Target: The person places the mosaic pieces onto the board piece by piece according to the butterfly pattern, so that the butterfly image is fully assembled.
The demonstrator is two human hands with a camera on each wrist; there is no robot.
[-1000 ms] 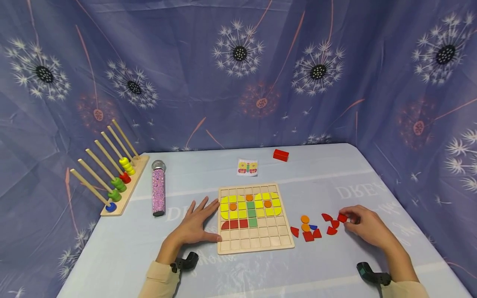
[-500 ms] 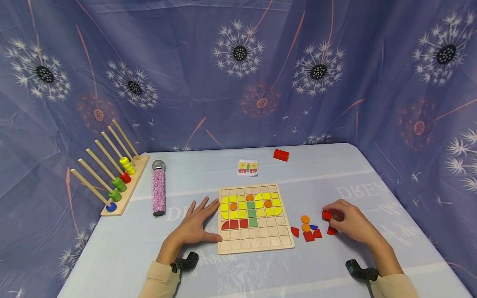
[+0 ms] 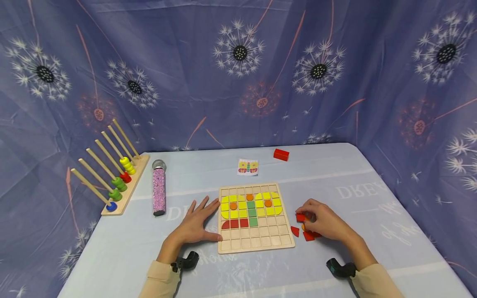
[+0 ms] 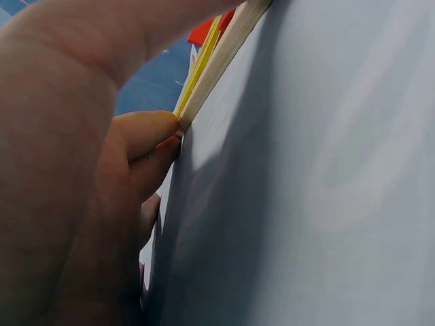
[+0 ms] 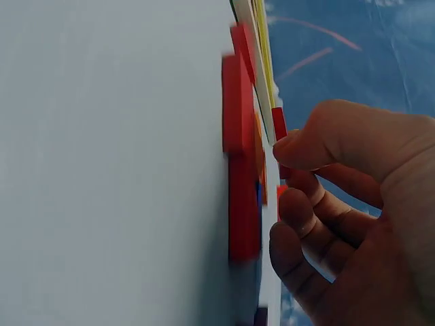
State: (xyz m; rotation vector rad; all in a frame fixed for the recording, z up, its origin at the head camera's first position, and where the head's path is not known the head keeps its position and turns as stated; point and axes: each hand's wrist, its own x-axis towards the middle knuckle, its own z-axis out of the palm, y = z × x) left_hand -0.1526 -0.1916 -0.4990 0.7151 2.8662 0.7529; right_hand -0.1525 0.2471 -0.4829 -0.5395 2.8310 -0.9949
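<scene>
A wooden grid board (image 3: 261, 242) bears yellow, orange, green and red tiles in a butterfly-like pattern; its lower right cells are bare. My left hand (image 3: 195, 225) lies spread at the board's left edge, with thumb and fingertips touching its side. The left wrist view shows a finger against the board's wooden edge (image 4: 217, 64). My right hand (image 3: 328, 222) pinches a red square tile (image 3: 300, 217) above the table, right of the board. In the right wrist view that tile (image 5: 279, 125) is between thumb and fingers. Beneath this hand lie loose red tiles (image 3: 308, 236), partly hidden.
A butterfly pattern card (image 3: 247, 167) lies behind the board, with a red block (image 3: 281, 155) to its right. A glittery pink microphone (image 3: 159, 188) and a wooden bead rack (image 3: 126, 192) stand at the left. A blue dandelion curtain (image 3: 193, 82) hangs behind the table.
My right hand has moved left from the far-right red pieces toward the board, carrying the red square tile. The left hand has stayed at the board's edge.
</scene>
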